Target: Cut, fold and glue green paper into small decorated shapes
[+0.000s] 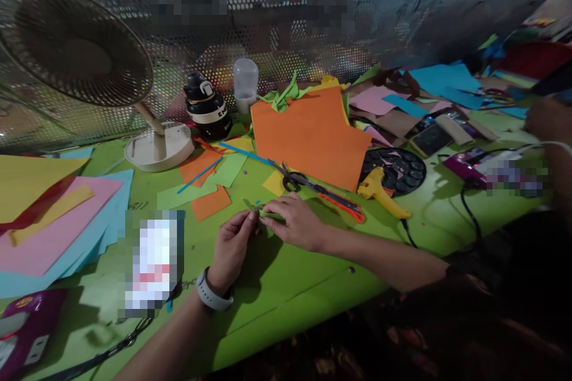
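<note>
My left hand (235, 244), with a pale watch band (212, 294) at the wrist, is closed in a pinch. Its thumb and forefinger grip a small piece of green paper (249, 205). My right hand (297, 223) pinches the same paper from the other side, so the fingertips of both hands nearly meet. The fingers hide most of the paper. Just beyond my right hand lie dark-handled scissors (295, 180) and an orange cutter (344, 205). A yellow glue gun (382, 193) rests farther right, beside a black round tray (402, 169).
Orange sheets (313, 137) lie behind my hands. At left stand a fan (158, 146), a black bottle (208, 107) and stacked coloured paper (58, 226). A blurred-out phone-like object (154, 262) lies near my left forearm. Another person's arm (556, 149) reaches in at right, near a purple device (469, 166).
</note>
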`<state>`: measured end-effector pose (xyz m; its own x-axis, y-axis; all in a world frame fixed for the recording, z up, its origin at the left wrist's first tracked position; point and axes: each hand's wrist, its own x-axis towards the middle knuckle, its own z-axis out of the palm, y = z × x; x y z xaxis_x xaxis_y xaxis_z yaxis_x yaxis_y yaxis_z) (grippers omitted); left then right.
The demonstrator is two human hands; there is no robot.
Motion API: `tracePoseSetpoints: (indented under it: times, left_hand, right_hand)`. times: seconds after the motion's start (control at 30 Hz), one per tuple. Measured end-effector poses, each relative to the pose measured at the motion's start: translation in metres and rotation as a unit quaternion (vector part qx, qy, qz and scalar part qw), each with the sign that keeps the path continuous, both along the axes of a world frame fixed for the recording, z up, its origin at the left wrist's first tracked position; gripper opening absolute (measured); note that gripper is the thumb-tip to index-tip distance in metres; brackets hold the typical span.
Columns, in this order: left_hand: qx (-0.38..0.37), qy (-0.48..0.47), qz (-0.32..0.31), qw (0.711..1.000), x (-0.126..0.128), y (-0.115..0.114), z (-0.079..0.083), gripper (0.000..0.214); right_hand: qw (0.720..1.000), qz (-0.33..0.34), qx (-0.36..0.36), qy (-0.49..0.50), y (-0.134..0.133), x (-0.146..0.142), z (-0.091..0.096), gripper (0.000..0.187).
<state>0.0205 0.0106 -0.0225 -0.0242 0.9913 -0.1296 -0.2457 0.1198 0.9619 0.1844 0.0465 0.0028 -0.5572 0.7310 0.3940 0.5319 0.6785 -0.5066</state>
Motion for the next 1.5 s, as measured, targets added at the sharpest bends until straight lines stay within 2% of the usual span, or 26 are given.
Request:
tracePoseSetpoints:
  times: [0.6,0.77,0.93,1.0,1.07,1.17,1.23,1.3,1.37,1.5]
  left_hand:
    - [-0.002,0.007,0.011,1.000,0.000,-0.001,0.002,0.016]
    - [-0.002,-0.025,0.075,0.997,-0.002,-0.001,0.009,0.015]
    - [0.011,-0.100,0.168,0.981,-0.008,0.006,0.019,0.017]
    - [0.022,-0.131,0.196,0.972,-0.009,0.008,0.022,0.016]
    - [0.027,-0.152,0.214,0.965,-0.009,0.009,0.024,0.015]
    - [0.032,-0.170,0.200,0.964,-0.003,0.005,0.024,0.015]
    - [0.025,-0.176,0.184,0.967,0.003,0.001,0.022,0.016]
    - [0.003,-0.170,0.184,0.968,0.008,-0.003,0.019,0.018]
    - [-0.008,-0.164,0.183,0.969,0.011,-0.005,0.017,0.020]
    - [0.000,-0.175,0.163,0.971,0.012,-0.006,0.016,0.022]
  right_hand:
    - [1.000,0.001,-0.029,-0.007,-0.001,-0.001,0.002,0.016]
    - [0.999,-0.010,-0.044,0.012,0.006,0.003,0.005,0.016]
    - [0.990,-0.073,-0.056,0.111,0.023,0.014,0.015,0.012]
    - [0.972,-0.098,-0.090,0.193,0.028,0.018,0.020,0.017]
    - [0.936,-0.095,-0.175,0.289,0.028,0.018,0.024,0.028]
    - [0.868,-0.035,-0.353,0.347,0.019,0.010,0.024,0.044]
    - [0.823,-0.002,-0.434,0.366,0.011,0.001,0.020,0.047]
    - [0.779,0.024,-0.468,0.417,0.005,-0.008,0.013,0.042]
    - [0.748,0.031,-0.481,0.456,0.002,-0.013,0.007,0.036]
    - [0.719,0.016,-0.496,0.486,0.005,-0.015,0.000,0.035]
